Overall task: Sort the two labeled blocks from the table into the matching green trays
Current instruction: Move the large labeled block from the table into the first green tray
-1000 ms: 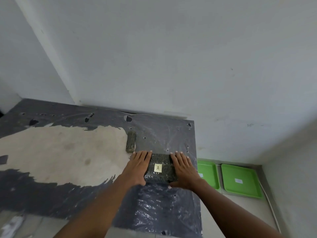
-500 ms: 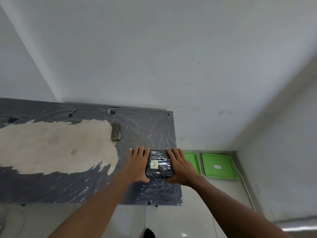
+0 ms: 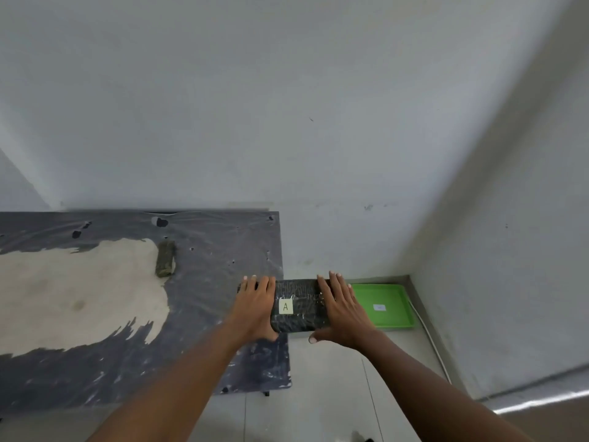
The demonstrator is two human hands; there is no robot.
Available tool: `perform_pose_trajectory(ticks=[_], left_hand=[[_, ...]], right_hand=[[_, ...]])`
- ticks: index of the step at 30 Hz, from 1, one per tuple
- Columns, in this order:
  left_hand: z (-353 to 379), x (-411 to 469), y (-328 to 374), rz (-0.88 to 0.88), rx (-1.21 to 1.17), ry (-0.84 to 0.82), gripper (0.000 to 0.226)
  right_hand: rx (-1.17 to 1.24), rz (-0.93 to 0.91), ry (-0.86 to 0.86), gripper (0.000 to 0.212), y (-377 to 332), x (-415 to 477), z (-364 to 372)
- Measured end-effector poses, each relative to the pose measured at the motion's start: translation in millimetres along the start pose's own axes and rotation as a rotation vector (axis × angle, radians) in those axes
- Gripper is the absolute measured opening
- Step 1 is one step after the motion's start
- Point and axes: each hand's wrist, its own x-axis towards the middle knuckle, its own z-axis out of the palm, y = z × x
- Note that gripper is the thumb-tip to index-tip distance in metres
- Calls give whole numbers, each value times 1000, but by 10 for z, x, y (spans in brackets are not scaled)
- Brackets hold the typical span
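Observation:
A dark plastic-wrapped block with a yellow label "A" is clamped between my left hand and my right hand, each pressed flat on one end. It hangs over the right edge of the table. A second, olive block lies on the table farther back and to the left; no label on it can be seen. On the floor to the right sits a green tray with a small white label; my right hand and the block hide the other tray.
The table is covered in dark plastic with a large bare patch. Grey walls close in behind and on the right, forming a corner by the tray. A white cable runs along the floor beside the right wall.
Both hands have carried the "A" block to the right, from over the table to its right edge. The view has swung right, and the near tray is now hidden behind my right hand.

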Motion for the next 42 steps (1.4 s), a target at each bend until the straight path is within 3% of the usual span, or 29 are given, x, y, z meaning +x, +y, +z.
perform_pose_trajectory(ticks=[5, 14, 22, 32, 42], left_hand=[[122, 672, 501, 17, 17, 24, 115], [418, 2003, 1636, -65, -5, -75, 121], [1014, 2653, 1602, -129, -104, -144, 122], [2980, 3515, 1114, -170, -174, -155, 124], [5155, 4406, 698, -128, -120, -59, 121]], right_hand=[[47, 44, -37, 139, 954, 55, -85], [140, 114, -148, 136, 2714, 328, -107], [215, 78, -192, 132, 3361, 874, 275], [241, 95, -209, 123, 3967, 1812, 2063], [218, 67, -95, 110, 4703, 2705, 4249]])
